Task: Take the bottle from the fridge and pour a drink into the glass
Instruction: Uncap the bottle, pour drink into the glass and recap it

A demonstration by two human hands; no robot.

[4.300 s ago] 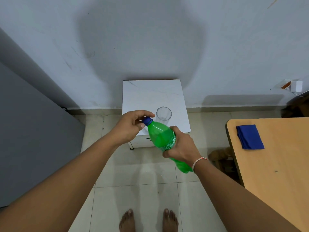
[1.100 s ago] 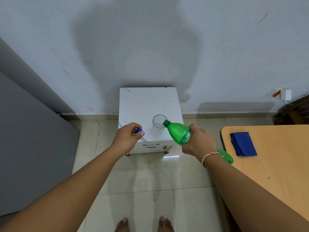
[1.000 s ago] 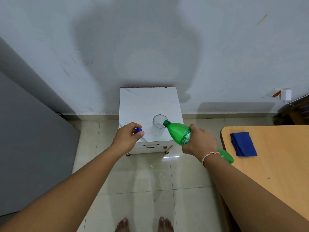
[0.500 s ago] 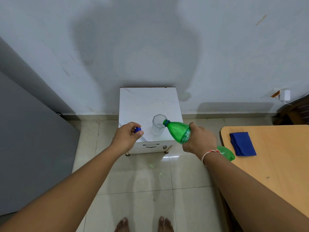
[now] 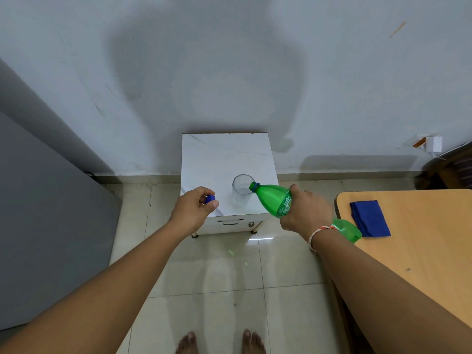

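A green plastic bottle (image 5: 274, 200) lies tilted in my right hand (image 5: 305, 212), its uncapped mouth at the right rim of a clear glass (image 5: 241, 189). The glass stands upright near the front of a small white marble-topped cabinet (image 5: 217, 157). My left hand (image 5: 194, 210) hovers over the cabinet's front left corner, pinching the blue bottle cap (image 5: 210, 199) between thumb and fingers. The bottle's base sticks out behind my right wrist. I cannot tell whether liquid is flowing.
A grey fridge side (image 5: 46, 213) fills the left. A wooden table (image 5: 421, 241) with a folded blue cloth (image 5: 370, 218) stands at the right. The wall is right behind the cabinet. My bare feet (image 5: 219, 342) stand on the tiled floor.
The cap came off the bottle and stayed in my left hand. My right hand swung the bottle to the right of the glass and tilted it; over the last second it tipped slightly further.
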